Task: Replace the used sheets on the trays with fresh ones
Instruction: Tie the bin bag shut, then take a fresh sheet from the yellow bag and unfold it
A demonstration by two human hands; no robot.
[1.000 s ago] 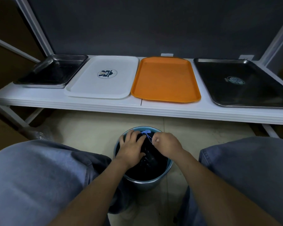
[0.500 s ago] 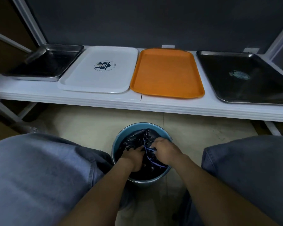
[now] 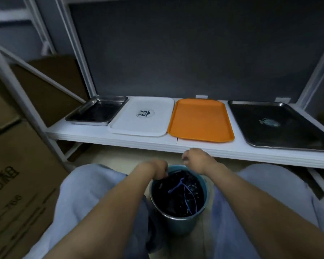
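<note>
Four trays sit in a row on the white counter (image 3: 238, 146), all beyond the bin (image 3: 178, 223), which stands on the floor betw. the person's knees (image 3: 94, 184). Far-left of the bin: small steel tray (image 3: 97, 113). Next to it, white tray (image 3: 142, 118) w/ a dark round logo. Straight beyond the bin: orange tray (image 3: 200, 120). Far-right: large dark steel tray (image 3: 281, 126) w/ a faint round mark.

Bin is blue, lined w/ a black bag (image 3: 172, 200); a blue drawstring (image 3: 176, 186) lies loose on the bag.

Left grip (image 3: 155, 170) is at the bin's far-left rim, fingers curled down at the bag edge; can't tell if it pinches the bag. Right grip (image 3: 196, 157) is above the bin's far rim, just short of the counter edge, fingers curled & blurred; can't tell if it holds anything.

Cardboard boxes (image 3: 17, 184) stand left of the bin.
</note>
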